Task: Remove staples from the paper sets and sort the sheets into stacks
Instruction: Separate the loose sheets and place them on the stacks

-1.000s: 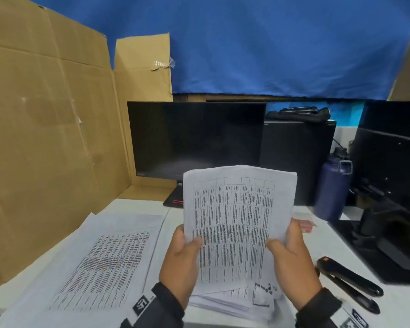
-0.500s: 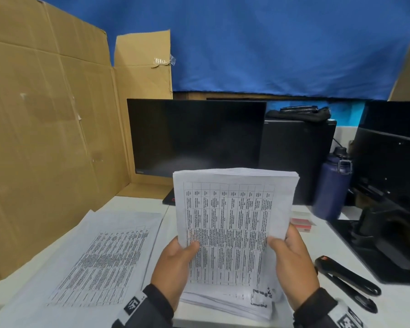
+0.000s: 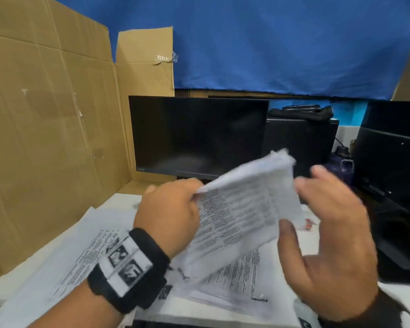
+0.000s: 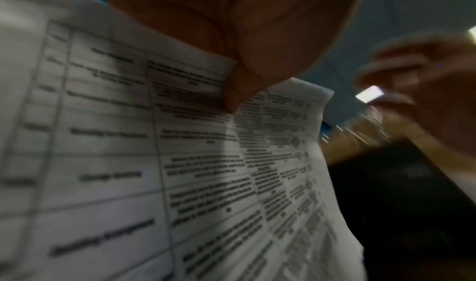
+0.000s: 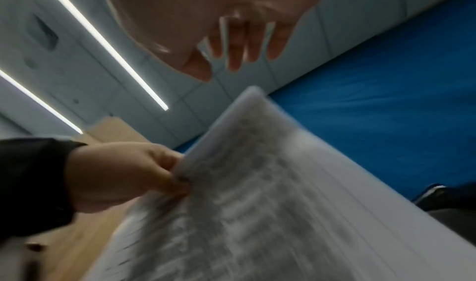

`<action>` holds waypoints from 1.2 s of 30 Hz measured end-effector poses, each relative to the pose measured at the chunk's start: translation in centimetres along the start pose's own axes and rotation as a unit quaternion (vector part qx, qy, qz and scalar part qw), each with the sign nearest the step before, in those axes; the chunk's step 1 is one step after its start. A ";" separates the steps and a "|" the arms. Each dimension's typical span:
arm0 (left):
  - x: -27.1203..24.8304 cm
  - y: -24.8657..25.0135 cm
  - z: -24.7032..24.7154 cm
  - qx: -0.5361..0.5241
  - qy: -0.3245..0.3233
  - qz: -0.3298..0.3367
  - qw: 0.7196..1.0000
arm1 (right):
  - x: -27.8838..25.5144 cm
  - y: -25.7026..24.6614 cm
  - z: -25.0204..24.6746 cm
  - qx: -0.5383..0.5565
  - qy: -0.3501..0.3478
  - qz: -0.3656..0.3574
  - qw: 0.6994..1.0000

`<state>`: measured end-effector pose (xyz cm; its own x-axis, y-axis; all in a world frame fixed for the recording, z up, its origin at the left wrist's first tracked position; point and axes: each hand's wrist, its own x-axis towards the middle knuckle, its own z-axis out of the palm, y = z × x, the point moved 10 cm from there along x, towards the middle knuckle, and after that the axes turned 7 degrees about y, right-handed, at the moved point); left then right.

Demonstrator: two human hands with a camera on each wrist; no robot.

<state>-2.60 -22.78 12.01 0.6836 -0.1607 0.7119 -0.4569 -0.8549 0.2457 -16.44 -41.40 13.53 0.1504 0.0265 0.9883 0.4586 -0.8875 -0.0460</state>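
Paper set (image 3: 244,209), raised above the surface (image 3: 317,247), pinched at its edge by the left hand (image 3: 168,209); right hand (image 3: 329,240) just beside it, fingers spread, holding nothing, likely repositioning to regrip.

Printed paper set (image 3: 244,209) tilted midair; more sheets (image 3: 234,280) flat on desk below.
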 end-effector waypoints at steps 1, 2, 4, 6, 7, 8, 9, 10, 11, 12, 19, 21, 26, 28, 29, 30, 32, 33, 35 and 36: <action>0.0 2.4 -0.2 0.069 -0.004 0.070 0.995 | -0.1 -1.1 0.3 0.013 -0.015 -0.021 1.000; -0.3 4.8 -0.2 0.116 -0.012 0.128 0.985 | -0.4 -1.3 1.1 0.008 -0.050 -0.018 0.999; -1.4 8.6 0.5 0.163 -0.022 0.224 0.961 | -1.6 -0.2 3.9 -0.059 -0.161 0.032 0.985; -2.3 10.9 0.8 0.173 0.009 0.287 0.942 | -3.4 2.1 6.3 -0.134 -0.255 0.087 0.954; -2.6 11.5 0.9 0.174 0.027 0.306 0.936 | -4.1 3.2 6.8 -0.154 -0.278 0.117 0.941; -2.7 11.8 0.8 0.171 0.045 0.315 0.932 | -4.5 4.2 7.0 -0.162 -0.288 0.143 0.933; -2.6 11.5 0.7 0.170 0.067 0.310 0.933 | -4.7 5.0 6.8 -0.162 -0.285 0.166 0.930; -2.3 10.7 0.4 0.170 0.090 0.287 0.938 | -4.6 5.8 6.4 -0.161 -0.272 0.188 0.930; -1.7 9.6 -0.1 0.168 0.106 0.250 0.947 | -4.4 6.5 5.7 -0.158 -0.253 0.209 0.931; -1.0 8.1 -0.6 0.157 0.113 0.196 0.961 | -4.2 7.3 5.1 -0.154 -0.234 0.231 0.932; -2.3 -2.9 6.9 -0.478 -0.057 -0.324 0.815 | -4.7 12.7 4.0 0.075 -0.129 0.432 0.889; -3.3 -2.5 9.0 -0.553 -0.089 -0.361 0.746 | -5.4 12.3 4.9 0.128 -0.119 0.460 0.870; -3.6 -3.2 7.1 -0.429 0.024 -0.315 0.846 | -8.3 11.1 7.3 0.187 -0.069 0.488 0.849; -4.4 -3.4 7.2 -0.422 0.042 -0.303 0.853 | -9.9 10.6 8.6 0.202 -0.075 0.496 0.841; -4.9 -3.6 7.7 -0.419 0.040 -0.301 0.856 | -10.9 10.3 9.2 0.199 -0.083 0.499 0.839; -5.6 -4.0 8.3 -0.420 0.036 -0.309 0.853 | -11.9 10.1 9.8 0.195 -0.093 0.501 0.838; -7.0 -4.8 9.9 -0.448 0.024 -0.350 0.822 | -13.7 9.7 10.6 0.189 -0.110 0.509 0.833; -7.8 -5.1 11.0 -0.469 0.013 -0.372 0.801 | -14.4 9.7 10.7 0.183 -0.109 0.511 0.833; -8.8 -5.2 12.6 -0.487 -0.015 -0.390 0.781 | -15.1 10.0 10.6 0.173 -0.090 0.515 0.835; -9.2 -5.3 13.0 -0.480 -0.024 -0.392 0.785 | -15.3 10.2 10.6 0.172 -0.082 0.518 0.834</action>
<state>0.94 -23.22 -4.37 0.9789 0.1901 0.0751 -0.0879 0.0597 0.9943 -4.78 -45.99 -3.56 0.7269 -0.5846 0.3603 0.2275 -0.2900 -0.9296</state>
